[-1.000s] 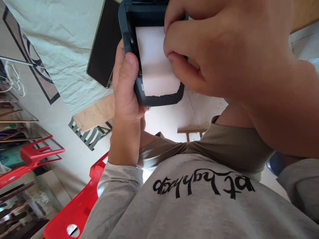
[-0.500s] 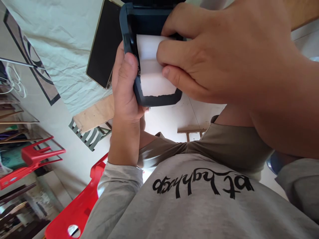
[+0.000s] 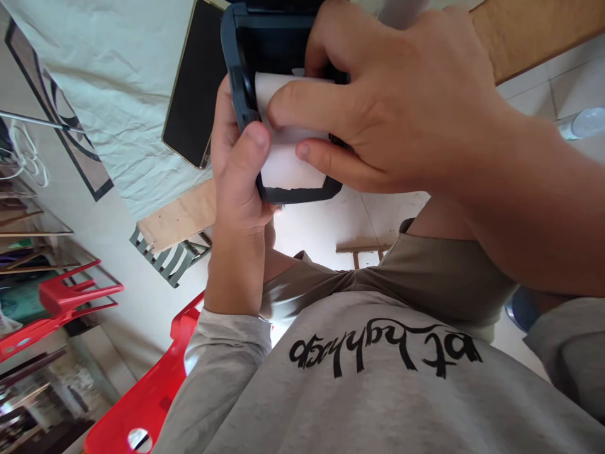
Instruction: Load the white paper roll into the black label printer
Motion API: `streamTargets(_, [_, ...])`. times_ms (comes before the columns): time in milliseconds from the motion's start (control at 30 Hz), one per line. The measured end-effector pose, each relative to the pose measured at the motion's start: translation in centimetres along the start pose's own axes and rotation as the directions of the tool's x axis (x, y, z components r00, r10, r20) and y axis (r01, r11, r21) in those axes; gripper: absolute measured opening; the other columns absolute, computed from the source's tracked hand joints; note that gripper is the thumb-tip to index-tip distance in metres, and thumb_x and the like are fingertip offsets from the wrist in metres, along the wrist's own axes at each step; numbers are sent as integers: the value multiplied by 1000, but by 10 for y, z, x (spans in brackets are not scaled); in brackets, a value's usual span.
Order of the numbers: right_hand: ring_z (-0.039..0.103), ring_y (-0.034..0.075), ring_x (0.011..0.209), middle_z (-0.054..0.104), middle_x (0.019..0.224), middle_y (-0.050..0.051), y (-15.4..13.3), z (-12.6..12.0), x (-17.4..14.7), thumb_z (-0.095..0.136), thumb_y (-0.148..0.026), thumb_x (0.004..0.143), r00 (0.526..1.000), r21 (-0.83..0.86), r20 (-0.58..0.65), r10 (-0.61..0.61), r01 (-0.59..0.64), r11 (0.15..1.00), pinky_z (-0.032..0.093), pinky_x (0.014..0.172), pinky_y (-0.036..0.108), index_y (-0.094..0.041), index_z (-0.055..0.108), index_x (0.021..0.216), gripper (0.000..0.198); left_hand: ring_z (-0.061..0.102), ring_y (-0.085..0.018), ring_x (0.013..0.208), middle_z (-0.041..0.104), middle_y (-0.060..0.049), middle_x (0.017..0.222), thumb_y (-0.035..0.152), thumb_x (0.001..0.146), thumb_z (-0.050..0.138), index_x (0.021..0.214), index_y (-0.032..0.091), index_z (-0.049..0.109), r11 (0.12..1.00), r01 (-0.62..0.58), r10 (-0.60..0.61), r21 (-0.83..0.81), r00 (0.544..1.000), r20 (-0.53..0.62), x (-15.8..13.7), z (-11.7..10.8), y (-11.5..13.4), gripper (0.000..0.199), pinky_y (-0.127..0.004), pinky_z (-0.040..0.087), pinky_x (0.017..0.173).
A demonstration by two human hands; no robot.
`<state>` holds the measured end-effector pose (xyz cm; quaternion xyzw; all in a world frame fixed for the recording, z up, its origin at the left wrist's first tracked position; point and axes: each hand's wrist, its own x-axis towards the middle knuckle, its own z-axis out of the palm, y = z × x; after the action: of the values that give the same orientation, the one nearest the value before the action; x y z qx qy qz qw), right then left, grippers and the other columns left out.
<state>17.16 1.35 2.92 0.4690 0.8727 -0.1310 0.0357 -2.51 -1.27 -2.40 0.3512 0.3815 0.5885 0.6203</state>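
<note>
A dark blue receipt printer with its paper compartment open is tilted toward me at the top of the view. My left hand is closed around its left side, thumb over the rim. Inside lies a white paper roll, its torn end near the printer's front edge. My right hand reaches in from the right with bent fingers on the roll. One finger lies across the paper and the thumb rests lower down; other fingertips are hidden within the compartment.
A dark-screened phone lies on the pale cloth left of the printer. Red plastic chairs stand at lower left, near a cluttered shelf. A wooden surface is at upper right.
My right hand has shifted left and its finger now reaches farther across the paper, more apart from the thumb. The printer has moved slightly left, and my left thumb sits lower on the rim.
</note>
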Motion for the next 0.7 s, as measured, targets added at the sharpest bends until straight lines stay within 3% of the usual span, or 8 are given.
streamTargets(133, [59,22,140,35,174,-10,-2,0,0,-18,-69,90,998,36,-46,31,-30,999,49,108,42,-34,47,167,107,79,-31,124,78,3,92,48,58,115,106,30,84,996,-79,71,48,985,155,7,-7,1,60,-36,67,102])
streamTargets(167, [61,23,139,43,169,-8,-2,-1,1,-18,-65,90,996,48,-66,54,-51,998,49,107,42,-32,44,168,106,77,-32,130,80,2,99,46,64,113,111,29,82,994,-57,43,92,987,154,5,-5,2,58,-38,65,106])
streamTargets(233, [64,25,137,57,156,-4,-1,-4,2,-14,-59,89,991,46,-100,86,-81,996,49,105,44,-27,41,169,102,77,-35,129,81,0,109,46,59,115,111,27,81,985,-17,1,169,996,91,0,1,8,64,-39,66,100])
streamTargets(333, [66,27,136,64,144,-2,2,-7,4,-1,-52,87,989,2,-128,70,-70,998,52,102,44,-23,44,164,93,76,-38,131,80,-1,118,48,56,116,113,29,82,972,48,-58,229,998,36,-6,6,12,68,-43,66,101])
streamTargets(433, [63,31,146,61,152,-5,7,-8,3,5,-44,84,990,21,-121,72,-70,997,52,106,48,-27,43,164,91,74,-36,136,82,-2,121,57,68,109,119,32,85,979,-59,28,195,988,155,-1,-3,5,62,-46,63,116])
streamTargets(533, [57,31,155,52,163,-8,7,-7,1,5,-43,80,991,44,-105,84,-80,996,49,109,51,-30,41,167,95,66,-34,150,82,-5,127,73,84,93,125,28,84,972,-188,147,144,955,257,6,-14,-5,61,-45,50,135])
streamTargets(600, [61,29,148,57,158,-7,5,-8,1,4,-42,78,990,52,-118,74,-68,996,48,107,50,-26,45,165,97,61,-35,156,80,-6,133,76,94,81,131,26,79,971,-170,125,170,960,249,6,-16,-7,62,-46,44,140])
streamTargets(700, [65,25,139,62,149,-5,3,-11,2,9,-44,80,981,105,-184,51,-32,994,51,113,45,-17,57,156,94,66,-34,149,81,-4,133,73,103,70,136,29,71,969,-80,34,235,981,193,0,-11,-3,55,-48,52,133])
